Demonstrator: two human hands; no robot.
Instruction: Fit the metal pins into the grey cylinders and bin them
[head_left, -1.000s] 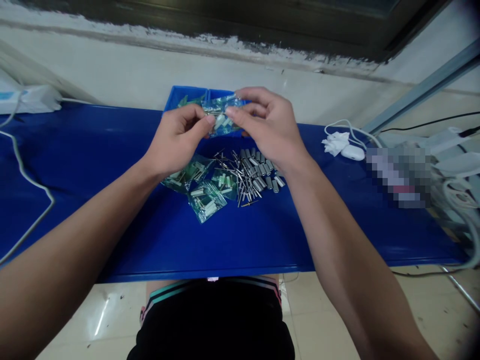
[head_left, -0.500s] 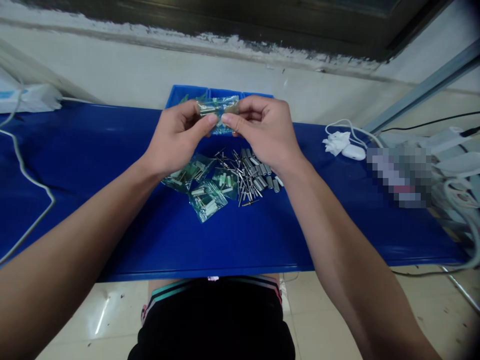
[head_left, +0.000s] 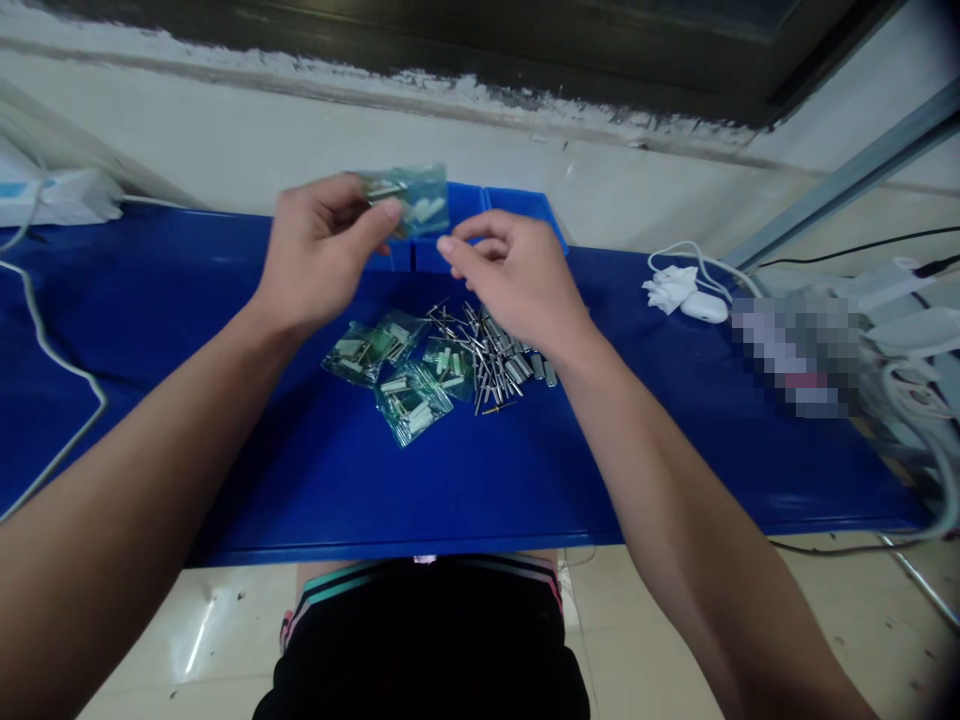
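My left hand [head_left: 319, 245] pinches a small clear greenish plastic bag [head_left: 426, 205] by its left end, with small white and metal pieces inside. Just right of the bag, my right hand [head_left: 517, 265] is loosely curled, thumb and index tips close together, with nothing visible between them. Below the hands on the blue table, several similar filled plastic bags [head_left: 412, 405] lie in a group. Beside them is a loose pile of thin metal pins [head_left: 487, 365], with grey metal cylinders [head_left: 517, 370] partly hidden by my right forearm.
A blue compartmented bin [head_left: 525, 205] stands against the wall behind my hands. Farther right lie a crumpled white tissue [head_left: 670, 287] and a white rounded case [head_left: 705, 306], near cables and a blurred-out item. A white cable [head_left: 64, 355] runs down the table's left side.
The bag, held by both hands before, is now in my left hand alone and has moved left and slightly up. My right hand has let go and sits a little lower.
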